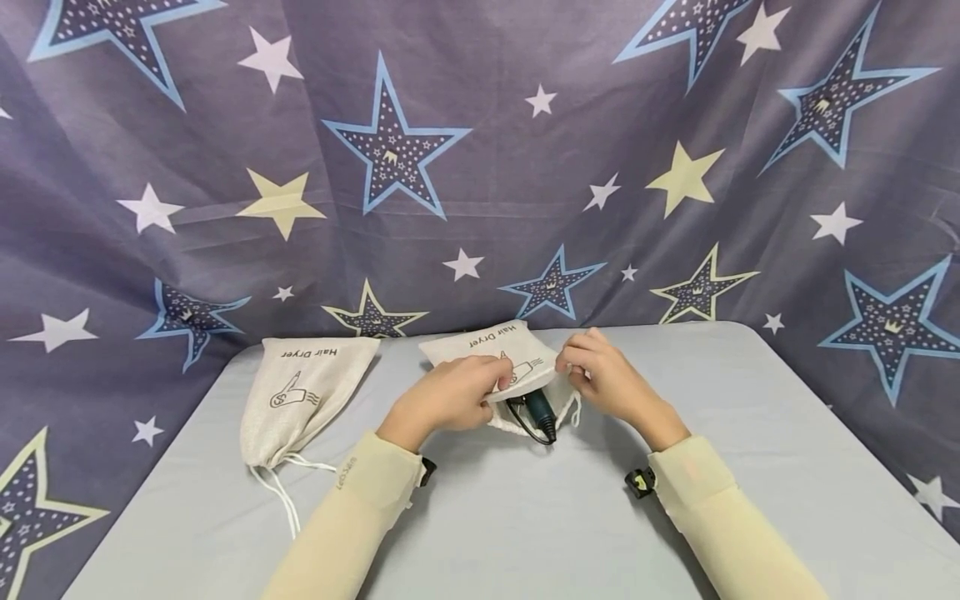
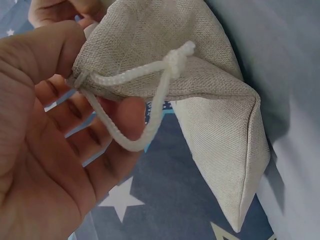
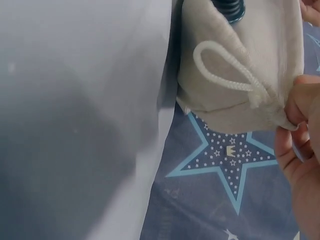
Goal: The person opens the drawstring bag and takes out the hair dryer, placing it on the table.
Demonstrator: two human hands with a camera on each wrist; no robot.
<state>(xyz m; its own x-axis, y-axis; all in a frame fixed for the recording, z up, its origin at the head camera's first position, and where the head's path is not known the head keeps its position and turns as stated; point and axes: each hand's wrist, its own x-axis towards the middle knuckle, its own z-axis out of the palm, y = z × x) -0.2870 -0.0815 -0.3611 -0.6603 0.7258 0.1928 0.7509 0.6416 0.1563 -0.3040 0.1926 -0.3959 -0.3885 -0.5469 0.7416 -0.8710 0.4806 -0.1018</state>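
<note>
A cream drawstring bag (image 1: 487,340) printed "Hair Dryer" lies near the table's back edge, its mouth held apart toward me. My left hand (image 1: 456,392) pinches the mouth's left rim between thumb and fingers, beside a knotted white cord loop (image 2: 172,65). At the right corner of the rim, my right hand (image 1: 611,375) pinches the cloth; a second cord loop (image 3: 220,65) hangs near it in the right wrist view. Inside the opening shows a dark green hair dryer handle (image 1: 538,407) with its black cord (image 1: 550,432); the rest of the dryer is hidden in the bag.
A second "Hair Dryer" drawstring bag (image 1: 303,396) lies at the left of the grey table (image 1: 525,525), its mouth gathered and white strings trailing toward me. Behind the table hangs a star-patterned curtain (image 1: 495,217). Each wrist wears a small black camera (image 1: 640,482).
</note>
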